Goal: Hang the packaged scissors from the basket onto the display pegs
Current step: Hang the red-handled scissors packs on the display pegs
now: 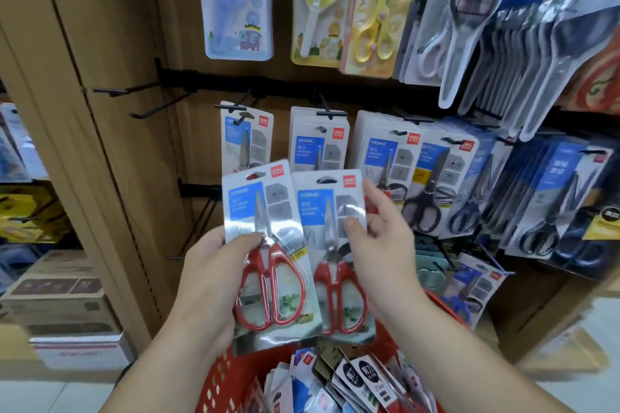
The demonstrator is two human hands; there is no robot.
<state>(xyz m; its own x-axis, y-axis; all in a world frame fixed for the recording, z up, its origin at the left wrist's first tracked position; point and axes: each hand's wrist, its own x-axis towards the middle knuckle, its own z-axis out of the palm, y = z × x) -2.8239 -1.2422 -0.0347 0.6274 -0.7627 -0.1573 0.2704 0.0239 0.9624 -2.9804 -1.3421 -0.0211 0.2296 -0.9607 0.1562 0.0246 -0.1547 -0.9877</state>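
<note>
Red-handled scissors, two packs of them, both up in the air! The left grip (208, 278) has the left pack (250, 201) by its lower left edge, thumb laid across the clear front just above the handles, fingers tucked behind the card and palm wrapped around the side, so a firm hold. The right grip (385, 245) pinches the right pack (315, 208) at its right edge, thumb pressed on the front beside the blade, fingers behind, the index finger rising above the card's corner; a narrow pinch, nothing loose. The two packs sit side by side, inner edges just overlapping, hang holes at the top. They hover above the far rim of the red basket (218, 382), where more loose packs (355, 375) lie heaped. Right behind them is the lower row of the display: a single hung pack (246, 139) behind the left one, a fuller stack (318, 141) behind the right one. Out toward the display's left edge, bare pegs (115, 90) jut from the wooden panel.
</note>
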